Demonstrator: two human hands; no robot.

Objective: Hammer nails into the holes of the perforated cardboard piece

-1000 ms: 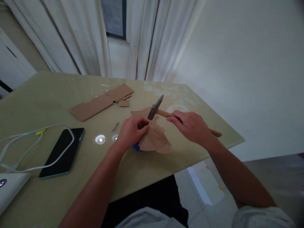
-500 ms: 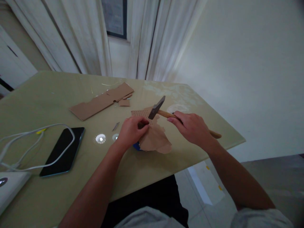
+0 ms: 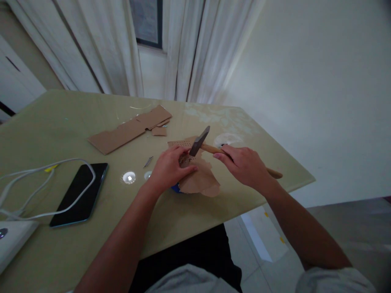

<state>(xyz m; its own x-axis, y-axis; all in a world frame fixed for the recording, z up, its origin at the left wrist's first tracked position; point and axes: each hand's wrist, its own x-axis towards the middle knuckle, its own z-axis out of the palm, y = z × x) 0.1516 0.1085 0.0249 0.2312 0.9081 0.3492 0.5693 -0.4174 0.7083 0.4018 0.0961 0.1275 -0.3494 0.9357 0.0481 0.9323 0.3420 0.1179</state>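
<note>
My right hand (image 3: 244,165) is wrapped round the wooden handle of a hammer (image 3: 210,148). Its dark metal head hangs over a torn brown sheet (image 3: 200,178), close to my left fingers. Rows of small dark dots mark the sheet's upper part, and something blue (image 3: 176,187) shows under its left edge. Thumb apart from the fingers, my left hand (image 3: 169,169) rests on the sheet. Its fingertips are partly hidden by the hammer head, and I see nothing gripped in it.
Left of my left hand lies a small metal piece (image 3: 148,162). Brown cardboard strips (image 3: 122,136) lie farther back on the glossy table (image 3: 116,252). A dark tablet (image 3: 80,195) with a white cable (image 3: 91,183) across it is at the left, near a white box (image 3: 16,240).
My left thumb and fingers have spread from a pinch, the thumb now lying out over the sheet. The hammer head has shifted slightly down and left.
</note>
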